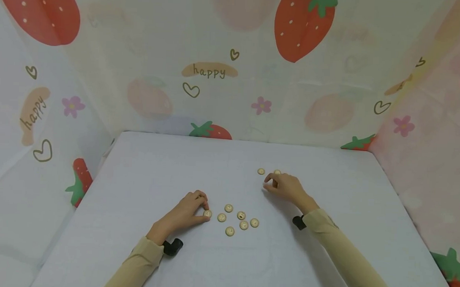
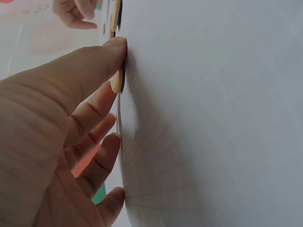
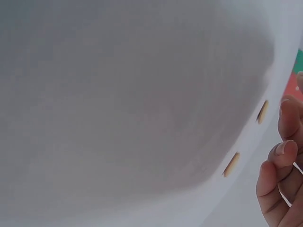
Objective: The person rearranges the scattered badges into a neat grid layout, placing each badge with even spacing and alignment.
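Note:
My left hand rests at the left end of a loose group of round, pale wooden buttons. Its thumb and index finger pinch one button at its edges, down on the white cloth; the left wrist view shows this button partly behind the thumb. Farther back, my right hand hovers above the cloth with its fingers loosely bent and nothing between them. Just beyond it lie two buttons, one by itself and another partly covered by the hand. The right wrist view shows both apart from the fingertips.
Several other buttons lie flat to the right of my left hand. A white cloth covers the table, enclosed by strawberry-print curtains at the back and sides. Each wrist wears a small black camera.

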Tool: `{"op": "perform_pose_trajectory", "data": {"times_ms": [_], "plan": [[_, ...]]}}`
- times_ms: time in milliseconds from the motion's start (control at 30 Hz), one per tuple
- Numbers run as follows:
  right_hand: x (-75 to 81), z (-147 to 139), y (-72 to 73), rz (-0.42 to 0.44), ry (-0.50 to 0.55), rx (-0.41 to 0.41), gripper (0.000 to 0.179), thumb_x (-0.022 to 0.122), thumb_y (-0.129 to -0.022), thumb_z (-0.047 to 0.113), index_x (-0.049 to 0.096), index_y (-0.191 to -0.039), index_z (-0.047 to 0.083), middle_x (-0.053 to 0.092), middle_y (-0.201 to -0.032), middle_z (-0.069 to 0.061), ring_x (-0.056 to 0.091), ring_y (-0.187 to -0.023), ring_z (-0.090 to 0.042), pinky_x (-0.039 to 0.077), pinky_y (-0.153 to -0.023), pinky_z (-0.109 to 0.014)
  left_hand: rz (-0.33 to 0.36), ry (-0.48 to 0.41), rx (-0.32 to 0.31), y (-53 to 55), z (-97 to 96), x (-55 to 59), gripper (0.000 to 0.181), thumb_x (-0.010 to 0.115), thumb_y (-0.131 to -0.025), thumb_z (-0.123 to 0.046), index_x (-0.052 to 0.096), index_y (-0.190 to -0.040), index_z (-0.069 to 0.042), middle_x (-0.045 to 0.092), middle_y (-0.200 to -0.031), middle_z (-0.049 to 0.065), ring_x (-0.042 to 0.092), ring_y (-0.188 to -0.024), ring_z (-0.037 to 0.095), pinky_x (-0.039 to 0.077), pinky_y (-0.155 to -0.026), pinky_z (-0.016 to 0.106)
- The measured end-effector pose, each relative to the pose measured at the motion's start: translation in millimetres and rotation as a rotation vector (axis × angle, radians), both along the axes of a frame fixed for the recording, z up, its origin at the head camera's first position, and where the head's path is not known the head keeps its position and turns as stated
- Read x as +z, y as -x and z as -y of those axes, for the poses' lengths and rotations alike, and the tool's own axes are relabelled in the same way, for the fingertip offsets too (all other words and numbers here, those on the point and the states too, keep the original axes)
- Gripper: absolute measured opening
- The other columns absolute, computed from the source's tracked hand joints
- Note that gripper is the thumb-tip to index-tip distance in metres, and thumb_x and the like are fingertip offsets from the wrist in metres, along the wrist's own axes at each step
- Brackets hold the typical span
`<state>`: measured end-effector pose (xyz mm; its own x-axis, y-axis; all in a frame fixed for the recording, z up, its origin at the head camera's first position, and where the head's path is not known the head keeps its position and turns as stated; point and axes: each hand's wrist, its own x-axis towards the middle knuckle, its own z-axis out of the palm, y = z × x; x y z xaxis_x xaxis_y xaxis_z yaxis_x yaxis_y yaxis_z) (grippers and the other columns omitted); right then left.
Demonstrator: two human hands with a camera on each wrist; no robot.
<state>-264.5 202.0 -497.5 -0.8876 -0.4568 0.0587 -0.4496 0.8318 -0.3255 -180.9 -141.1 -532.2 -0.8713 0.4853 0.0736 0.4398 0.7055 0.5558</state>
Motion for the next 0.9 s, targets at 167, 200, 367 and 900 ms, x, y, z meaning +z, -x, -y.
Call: {"op": "perform_pose_trajectory", "data": {"times_ms": [167, 200, 367, 900], "plan": [[-3.8, 2.8, -8.7, 0.01, 0.011, 0.025, 0.021, 0.063, -0.087, 0.034, 0.066, -0.099, 0.018, 0.053, -0.063, 0.01, 0.042, -0.051, -0.006, 0.036, -0.049, -0.023, -0.006, 0.001, -0.003, -0.9, 0.5, -1.6, 0.02, 0.073, -0.08, -0.03, 0.058, -0.088, -0.019, 0.05, -0.116, 0.001, 0.045, -0.106, 0.022, 0.037, -0.094, 0.042], [-4.4, 3.3, -10.5, 0.012, 0.009, 0.03, 0.021, 0.063, -0.087, 0.035, 0.066, -0.099, 0.018, 0.052, -0.063, 0.011, 0.042, -0.051, -0.005, 0.036, -0.048, -0.022, -0.007, 0.0, -0.003, -1.2, 0.6, -1.8, 0.02, 0.073, -0.08, -0.03, 0.058, -0.088, -0.019, 0.05, -0.116, 0.001, 0.045, -0.106, 0.022, 0.038, -0.093, 0.042], [-5.0, 6.5, -19.7, 0.013, 0.023, 0.062, 0.02, 0.063, -0.087, 0.033, 0.066, -0.099, 0.018, 0.053, -0.063, 0.012, 0.042, -0.05, -0.004, 0.036, -0.048, -0.021, -0.011, -0.006, -0.008, -1.5, 1.4, -3.8, 0.021, 0.072, -0.08, -0.031, 0.058, -0.088, -0.019, 0.05, -0.116, 0.001, 0.045, -0.107, 0.022, 0.037, -0.094, 0.042], [-2.8, 15.8, -44.9, 0.031, 0.019, 0.091, 0.021, 0.063, -0.086, 0.036, 0.067, -0.098, 0.019, 0.054, -0.068, 0.013, 0.044, -0.056, -0.002, 0.039, -0.052, -0.019, -0.032, -0.018, -0.026, 1.6, 1.5, -1.3, 0.021, 0.073, -0.079, -0.028, 0.058, -0.088, -0.017, 0.05, -0.113, 0.002, 0.045, -0.101, 0.022, 0.039, -0.09, 0.04]]}}
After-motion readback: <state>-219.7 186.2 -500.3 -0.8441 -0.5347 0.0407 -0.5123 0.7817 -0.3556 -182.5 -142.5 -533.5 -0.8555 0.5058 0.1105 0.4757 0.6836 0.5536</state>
